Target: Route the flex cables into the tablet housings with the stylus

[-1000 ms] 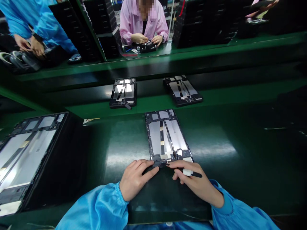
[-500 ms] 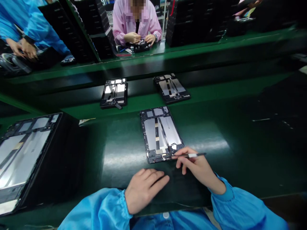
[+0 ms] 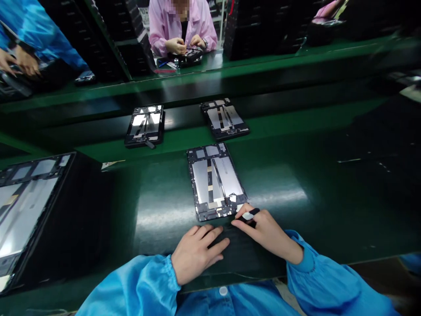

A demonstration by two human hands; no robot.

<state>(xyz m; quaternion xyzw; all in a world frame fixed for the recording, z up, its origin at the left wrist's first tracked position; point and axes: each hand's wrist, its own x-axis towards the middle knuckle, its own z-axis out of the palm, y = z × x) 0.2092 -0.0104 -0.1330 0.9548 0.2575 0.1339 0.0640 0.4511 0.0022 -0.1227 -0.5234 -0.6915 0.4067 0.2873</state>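
Observation:
An opened tablet (image 3: pixel 217 180) lies on the green bench in front of me, its silver inner plate, dark ribbon cables and lower circuit parts exposed. My right hand (image 3: pixel 263 228) is at its lower right corner, closed around a slim black tool with a white band (image 3: pixel 250 214). The tool's tip is hidden by the fingers. Near the tablet's bottom edge, my left hand (image 3: pixel 199 252) rests palm down on the bench with fingers spread, holding nothing. A small whitish square (image 3: pixel 233 198) sits on the tablet's lower right part.
Two more opened tablets (image 3: pixel 144 125) (image 3: pixel 225 117) lie farther back. At left, another opened tablet (image 3: pixel 24 206) tops a tall black stack. Across a raised green ledge (image 3: pixel 184 78), a person in pink (image 3: pixel 182 26) handles a dark device; a person in blue works at upper left. Black stacks (image 3: pixel 259 30) stand there.
The slim tool has swung in my right hand from nearly level to tilted up to the right. My left fingers have spread a little more. The whole view has shifted slightly.

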